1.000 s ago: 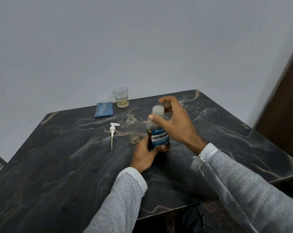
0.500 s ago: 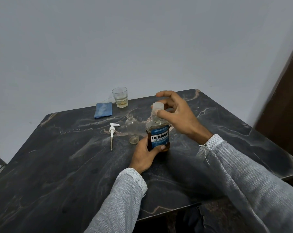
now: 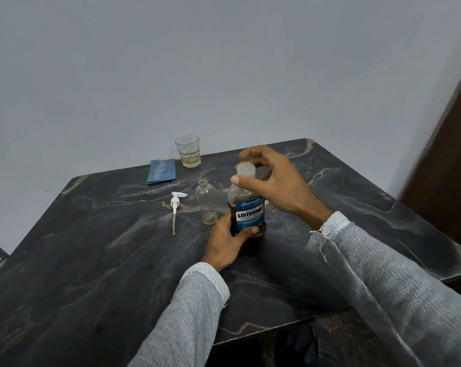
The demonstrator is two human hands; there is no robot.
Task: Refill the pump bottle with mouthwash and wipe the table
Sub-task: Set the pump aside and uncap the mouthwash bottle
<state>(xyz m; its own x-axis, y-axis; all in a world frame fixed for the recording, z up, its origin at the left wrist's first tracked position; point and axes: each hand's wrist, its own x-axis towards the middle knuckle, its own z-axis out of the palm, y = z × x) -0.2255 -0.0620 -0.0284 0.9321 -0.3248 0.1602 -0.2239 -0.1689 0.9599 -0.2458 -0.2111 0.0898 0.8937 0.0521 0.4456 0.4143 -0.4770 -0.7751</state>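
A mouthwash bottle (image 3: 250,214) with a blue label and dark liquid stands upright near the middle of the dark marble table (image 3: 118,260). My left hand (image 3: 228,241) is wrapped around its lower body. My right hand (image 3: 274,181) pinches its white cap (image 3: 246,170) with thumb and fingers from above. Just left of it stands a small clear pump bottle (image 3: 206,205), uncapped and empty. Its white pump head (image 3: 175,205) with a long tube lies flat on the table further left. A folded blue cloth (image 3: 161,171) lies at the table's far edge.
A drinking glass (image 3: 188,151) with a little yellowish liquid stands at the far edge beside the cloth. A grey wall rises behind the table. A dark brown door or panel (image 3: 451,160) stands at the right. The table's near edge runs under my forearms.
My right hand has shifted its grip on the cap, fingers turning around it, and its wrist has moved right. The bottle and my left hand stay in place.
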